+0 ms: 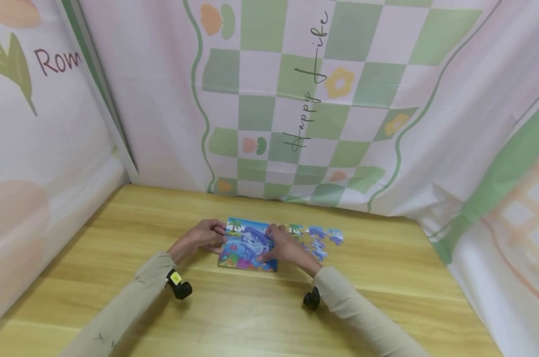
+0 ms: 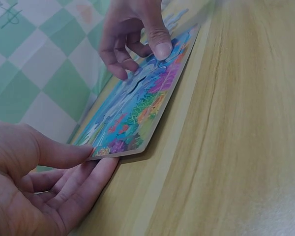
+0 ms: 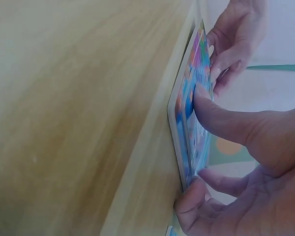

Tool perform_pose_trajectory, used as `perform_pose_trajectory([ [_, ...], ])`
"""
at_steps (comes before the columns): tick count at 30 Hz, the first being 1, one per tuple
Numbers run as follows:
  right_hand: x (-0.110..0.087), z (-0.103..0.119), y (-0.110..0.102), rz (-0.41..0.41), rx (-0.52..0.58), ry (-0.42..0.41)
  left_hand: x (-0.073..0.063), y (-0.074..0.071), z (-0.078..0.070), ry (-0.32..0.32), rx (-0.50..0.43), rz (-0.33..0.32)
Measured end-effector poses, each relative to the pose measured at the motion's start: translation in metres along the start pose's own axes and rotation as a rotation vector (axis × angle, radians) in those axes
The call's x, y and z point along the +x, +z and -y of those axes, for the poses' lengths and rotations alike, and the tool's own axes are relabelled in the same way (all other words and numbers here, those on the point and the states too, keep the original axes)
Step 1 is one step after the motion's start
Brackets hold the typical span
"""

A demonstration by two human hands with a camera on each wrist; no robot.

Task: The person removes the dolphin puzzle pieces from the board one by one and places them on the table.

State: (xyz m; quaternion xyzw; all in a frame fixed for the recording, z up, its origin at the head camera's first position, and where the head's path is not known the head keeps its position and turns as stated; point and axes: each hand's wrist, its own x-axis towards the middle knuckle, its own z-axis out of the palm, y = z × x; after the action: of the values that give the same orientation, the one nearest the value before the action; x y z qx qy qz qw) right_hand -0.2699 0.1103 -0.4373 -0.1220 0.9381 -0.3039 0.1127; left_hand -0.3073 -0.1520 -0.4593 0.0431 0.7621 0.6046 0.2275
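Observation:
A jigsaw puzzle board (image 1: 244, 250) with a bright sea picture lies on the wooden table in front of me. At its left edge, my left hand (image 1: 205, 235) pinches the board, thumb on top and fingers beneath the corner in the left wrist view. My right hand (image 1: 287, 245) reaches over the board's right part, thumb and curled fingers spread across a puzzle piece (image 3: 198, 130). That piece shows a raised edge inside the board's border in the right wrist view. A dark gap (image 2: 136, 85) runs through the picture near the right fingers.
To the right of the board, several loose puzzle pieces (image 1: 318, 243) lie on the wooden table (image 1: 251, 312). A checked curtain (image 1: 296, 114) hangs behind the table, with more fabric at both sides. Small black cameras (image 1: 311, 299) sit on both wrists.

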Motion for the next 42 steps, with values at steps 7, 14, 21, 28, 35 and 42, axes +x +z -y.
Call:
perform_pose_trajectory([
  [7,0.002,0.000,-0.001,0.011,0.003,-0.012,-0.002,0.000,0.000,0.014,0.010,0.013],
  [14,0.005,-0.001,-0.001,0.015,-0.014,0.013,0.000,-0.001,0.002,0.016,-0.002,0.016],
  [21,0.005,0.000,0.000,0.016,-0.024,0.047,0.002,-0.001,0.002,-0.002,-0.010,-0.003],
  [28,0.000,0.000,0.003,0.000,-0.006,0.008,0.001,-0.001,0.001,-0.008,-0.007,-0.007],
  [35,0.000,-0.004,0.003,0.012,-0.018,-0.072,0.001,-0.001,0.001,-0.002,0.007,-0.001],
  [42,0.004,-0.011,-0.002,0.053,0.034,-0.257,-0.001,-0.002,0.001,0.016,0.007,0.015],
])
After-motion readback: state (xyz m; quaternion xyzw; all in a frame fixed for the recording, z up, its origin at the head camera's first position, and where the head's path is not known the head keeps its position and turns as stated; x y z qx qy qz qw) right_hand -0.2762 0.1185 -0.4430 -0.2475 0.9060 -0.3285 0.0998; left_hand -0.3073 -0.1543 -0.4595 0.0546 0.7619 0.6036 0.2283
